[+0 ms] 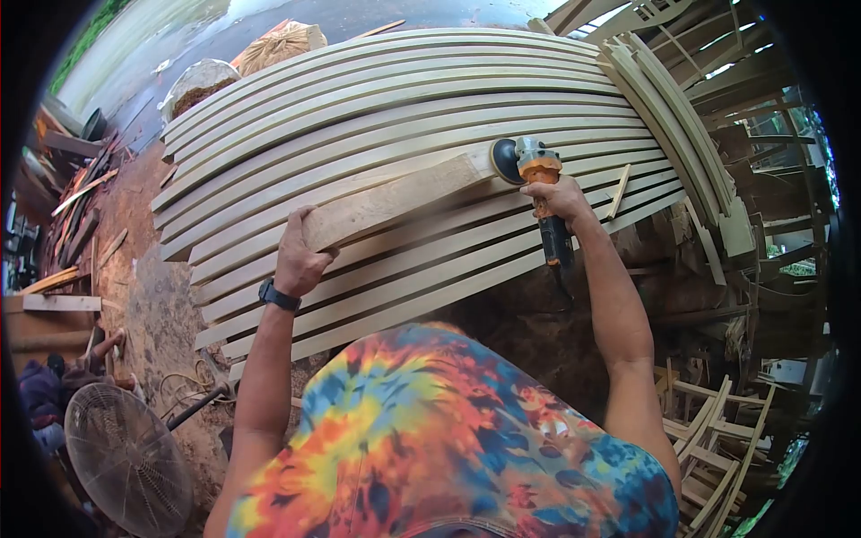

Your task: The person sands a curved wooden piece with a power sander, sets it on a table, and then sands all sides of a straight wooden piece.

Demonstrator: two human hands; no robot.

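My left hand (303, 254), with a dark watch on its wrist, grips the near-left end of a flat wooden board (395, 202). The board lies at a slant over a row of long pale slats (377, 130). In my right hand (558, 199) is an orange and black angle grinder (543, 179), its body pointing toward me. The grinder's round disc (505, 161) is at the far right end of the board; whether it touches the wood I cannot tell.
A small wood strip (618, 192) lies on the slats at the right. Stacked boards (677, 134) cross their right end. A round fan (128, 459) stands at lower left. Filled sacks (280, 45) sit behind, and wooden frames (717, 439) at lower right.
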